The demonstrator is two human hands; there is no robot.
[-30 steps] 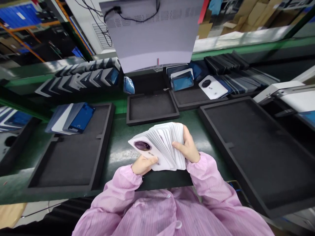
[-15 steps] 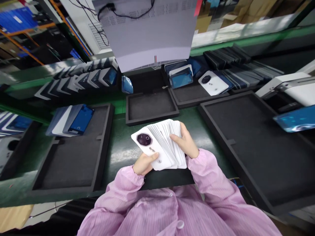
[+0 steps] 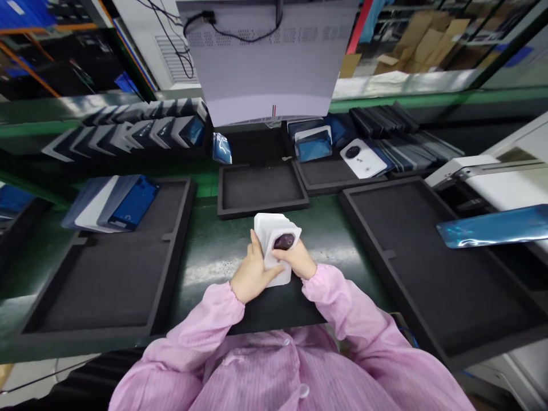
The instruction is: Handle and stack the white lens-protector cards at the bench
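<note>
Both hands hold a squared-up stack of white phone back covers (image 3: 274,242) just above the green bench, close to my body. The top cover shows a dark round camera ring. My left hand (image 3: 252,277) grips the stack's left side and lower edge. My right hand (image 3: 299,264) clasps its right side, fingers over the top cover. Pink sleeves cover both forearms.
A large black foam tray (image 3: 128,274) lies at left with a few blue-filmed covers (image 3: 124,202) at its far end. A small black tray (image 3: 261,188) sits ahead, a large black tray (image 3: 428,268) at right. Rows of covers (image 3: 141,131) and a white cover (image 3: 363,158) line the back. A blue-filmed panel (image 3: 492,227) juts in from the right.
The fanned-out spread of covers has been pushed together into one compact stack. Both hands moved closer together. The blue-filmed panel at right has come further into view.
</note>
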